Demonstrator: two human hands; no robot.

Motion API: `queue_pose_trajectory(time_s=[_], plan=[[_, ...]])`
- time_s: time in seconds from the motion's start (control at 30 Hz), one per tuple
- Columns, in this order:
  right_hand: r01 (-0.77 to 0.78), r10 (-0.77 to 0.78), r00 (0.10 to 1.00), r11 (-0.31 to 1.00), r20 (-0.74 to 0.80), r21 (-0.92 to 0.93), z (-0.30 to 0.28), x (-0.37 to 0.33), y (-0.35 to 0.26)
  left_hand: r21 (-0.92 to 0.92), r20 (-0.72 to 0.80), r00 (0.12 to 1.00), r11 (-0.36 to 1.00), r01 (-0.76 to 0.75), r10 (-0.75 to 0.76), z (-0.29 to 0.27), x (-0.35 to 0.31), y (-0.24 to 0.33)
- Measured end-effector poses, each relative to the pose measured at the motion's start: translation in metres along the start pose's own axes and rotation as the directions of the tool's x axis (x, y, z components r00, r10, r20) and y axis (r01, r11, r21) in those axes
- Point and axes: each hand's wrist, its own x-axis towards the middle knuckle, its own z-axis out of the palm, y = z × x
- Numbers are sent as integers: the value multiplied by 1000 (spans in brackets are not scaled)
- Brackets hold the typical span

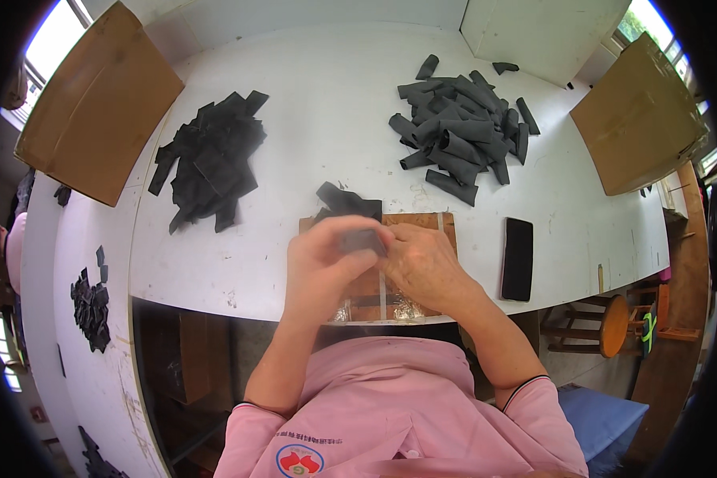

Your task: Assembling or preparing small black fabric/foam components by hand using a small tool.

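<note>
Well left of the grip we see a cardboard box, then, nearer, a heap of flat dark pieces. The left hand pinches a dark grey piece between thumb and fingers — slightly blurred — above a brown board, with loose dark pieces just beyond. At the held piece's right end, the right hand bunches its fingers; we cannot tell whether they pinch it. Beyond, right of the grip, lies a heap of dark tubes; nearer, a black phone; farthest right, a second box.
</note>
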Motion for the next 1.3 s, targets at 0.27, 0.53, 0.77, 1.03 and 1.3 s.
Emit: queue_pose_trajectory(time_s=[0.27,0.53,0.77,1.03,1.3], plan=[[-48,55,998,901,-5,431,15,-8,14,551,107,993,834,-15,-53,12,14,10],[-14,38,997,939,-63,344,29,-17,21,785,133,991,608,-119,23,12,20,-1],[10,14,997,955,-80,298,20,-15,15,618,147,972,750,-235,183,27,0,6],[52,-36,995,981,-92,186,1,1,3,154,-30,926,917,-369,377,7,-4,20],[2,-21,994,985,111,174,-1,4,11,239,-88,968,948,-209,236,-17,14,-12]])
